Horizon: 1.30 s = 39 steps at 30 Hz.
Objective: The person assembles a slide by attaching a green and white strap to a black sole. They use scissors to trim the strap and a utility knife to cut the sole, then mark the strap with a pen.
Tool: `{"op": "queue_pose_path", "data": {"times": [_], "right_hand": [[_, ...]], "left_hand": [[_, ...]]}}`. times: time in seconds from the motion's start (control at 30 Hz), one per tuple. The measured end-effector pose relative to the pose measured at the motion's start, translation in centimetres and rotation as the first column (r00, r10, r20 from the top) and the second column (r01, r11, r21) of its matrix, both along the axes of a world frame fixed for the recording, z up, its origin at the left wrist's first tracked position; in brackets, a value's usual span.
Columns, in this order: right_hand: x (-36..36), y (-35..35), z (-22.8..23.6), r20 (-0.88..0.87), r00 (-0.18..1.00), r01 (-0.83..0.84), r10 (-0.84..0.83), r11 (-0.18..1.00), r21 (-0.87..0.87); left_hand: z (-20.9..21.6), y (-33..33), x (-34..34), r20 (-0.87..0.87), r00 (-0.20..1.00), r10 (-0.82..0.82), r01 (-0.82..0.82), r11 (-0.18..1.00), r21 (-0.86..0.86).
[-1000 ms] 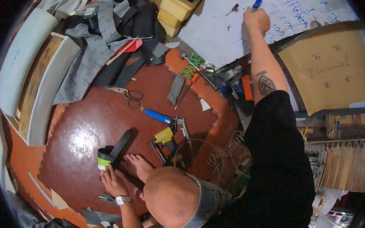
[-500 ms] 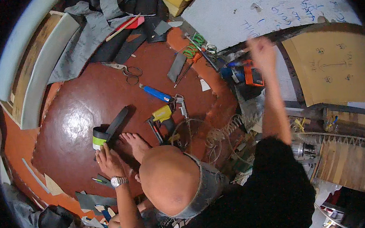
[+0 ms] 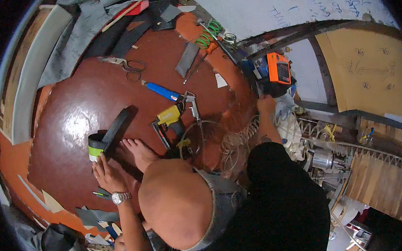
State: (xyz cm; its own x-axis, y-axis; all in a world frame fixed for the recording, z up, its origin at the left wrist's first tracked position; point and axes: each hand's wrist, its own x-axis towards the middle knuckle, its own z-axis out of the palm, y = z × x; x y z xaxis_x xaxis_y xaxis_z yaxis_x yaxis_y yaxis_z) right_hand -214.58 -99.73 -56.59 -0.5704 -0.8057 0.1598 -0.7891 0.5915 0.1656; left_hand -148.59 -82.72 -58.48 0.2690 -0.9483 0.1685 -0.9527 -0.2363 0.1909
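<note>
My left hand (image 3: 107, 176), with a metal watch on the wrist, has its fingers closed at the lower end of a black strip (image 3: 116, 127). That strip curls into a loop there, with a green-and-white band (image 3: 95, 153) on the loop; its other end points up and to the right. The thumb's grip is hidden. My right hand (image 3: 266, 104) is down at the right, just below an orange box (image 3: 279, 68), beside dark bundled material. Its fingers are hidden, so I cannot make out whether it holds anything. My bare foot (image 3: 138, 153) rests beside the strip.
A yellow-and-black staple gun (image 3: 168, 114), a blue cutter knife (image 3: 162, 91) and an air blow gun (image 3: 192, 104) lie mid-floor. Scissors (image 3: 129, 66) lie farther off. A coiled clear hose (image 3: 237, 144) runs right. A curved padded frame (image 3: 34, 72) stands left; a cardboard template (image 3: 369, 69) lies right.
My right hand has come down and toward me from above the orange box. My left hand stays at the strip. The whole view has shifted a little, moving things slightly left.
</note>
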Motion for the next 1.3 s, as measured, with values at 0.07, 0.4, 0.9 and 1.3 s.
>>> {"op": "queue_pose_path", "data": {"times": [0.07,0.4,0.9,1.3], "right_hand": [[-1.8,3.7,0.5,0.024,0.993,0.112,-0.118,0.980,0.165],[-15.9,28.1,-4.9,0.616,0.640,0.460,-0.459,0.871,0.171],[-16.4,26.2,-6.5,0.207,0.959,0.049,-0.192,0.835,0.547],[-14.9,24.7,-5.2,0.237,0.965,-0.063,-0.109,0.784,0.617]], "left_hand": [[-0.4,0.2,0.3,0.001,1.000,0.031,-0.031,0.999,0.032],[-4.8,0.1,5.3,0.157,0.971,-0.180,0.209,0.958,-0.194],[1.3,-0.1,1.4,-0.023,0.998,-0.058,0.063,0.953,0.296],[4.5,-0.1,-2.1,-0.116,0.993,0.005,0.033,0.946,0.323]]}}
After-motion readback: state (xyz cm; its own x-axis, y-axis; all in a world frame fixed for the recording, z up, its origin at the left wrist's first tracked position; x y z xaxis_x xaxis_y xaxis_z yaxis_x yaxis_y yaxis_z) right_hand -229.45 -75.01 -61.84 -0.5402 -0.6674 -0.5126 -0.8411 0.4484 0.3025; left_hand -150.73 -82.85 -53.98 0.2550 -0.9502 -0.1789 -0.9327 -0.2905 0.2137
